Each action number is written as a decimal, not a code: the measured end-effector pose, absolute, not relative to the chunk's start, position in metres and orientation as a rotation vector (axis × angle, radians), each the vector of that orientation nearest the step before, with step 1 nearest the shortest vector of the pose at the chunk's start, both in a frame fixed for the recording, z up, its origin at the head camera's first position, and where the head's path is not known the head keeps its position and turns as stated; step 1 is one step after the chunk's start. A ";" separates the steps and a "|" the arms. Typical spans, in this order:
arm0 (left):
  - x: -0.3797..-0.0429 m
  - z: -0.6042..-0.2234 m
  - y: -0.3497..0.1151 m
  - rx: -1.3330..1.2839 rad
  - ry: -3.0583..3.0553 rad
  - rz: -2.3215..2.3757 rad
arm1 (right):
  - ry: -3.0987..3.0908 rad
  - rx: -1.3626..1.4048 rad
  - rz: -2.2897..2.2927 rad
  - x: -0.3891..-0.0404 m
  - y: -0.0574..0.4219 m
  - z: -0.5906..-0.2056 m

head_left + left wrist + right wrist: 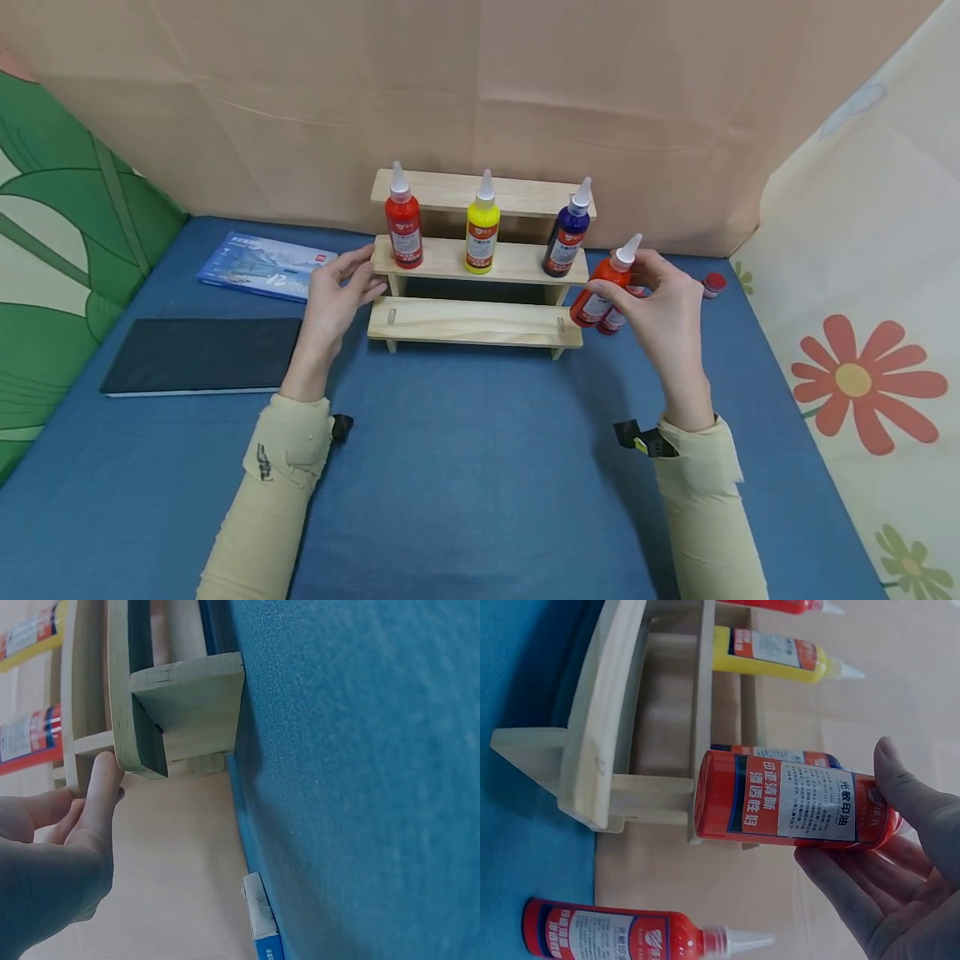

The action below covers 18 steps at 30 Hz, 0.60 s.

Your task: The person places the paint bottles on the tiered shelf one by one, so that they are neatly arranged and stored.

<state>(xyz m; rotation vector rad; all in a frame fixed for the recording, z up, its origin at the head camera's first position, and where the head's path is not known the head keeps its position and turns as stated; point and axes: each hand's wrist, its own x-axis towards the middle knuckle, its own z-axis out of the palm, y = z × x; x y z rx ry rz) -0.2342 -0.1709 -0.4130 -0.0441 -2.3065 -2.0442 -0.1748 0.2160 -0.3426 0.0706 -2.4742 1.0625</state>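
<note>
My right hand (663,296) grips a red squeeze bottle (600,287) with a white nozzle near its top, tilted, beside the right end of a three-tier wooden stand (480,321). In the right wrist view the bottle (795,799) hangs above the lowest shelf's level. My left hand (337,287) touches the left end of the middle shelf with its fingertips. On that shelf stand a red bottle (405,229), a yellow bottle (482,233) and a dark blue bottle (566,237). Another red bottle (607,930) stands on the table right of the stand, partly hidden in the head view.
A dark notebook (202,356) and a blue flat box (262,265) lie left of the stand on the blue cloth (465,467). A small red-capped object (714,284) is at the far right. A beige sheet (637,108) hangs behind.
</note>
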 end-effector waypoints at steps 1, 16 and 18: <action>-0.234 -0.413 -0.171 -0.053 -2.301 -2.046 | -2.476 0.077 1.060 -0.176 0.215 -0.344; -0.235 -0.414 -0.172 -0.093 -2.283 -2.055 | -2.485 0.158 1.052 -0.187 0.203 -0.363; -0.234 -0.414 -0.173 -0.086 -2.285 -2.054 | -2.493 0.164 1.055 -0.188 0.200 -0.365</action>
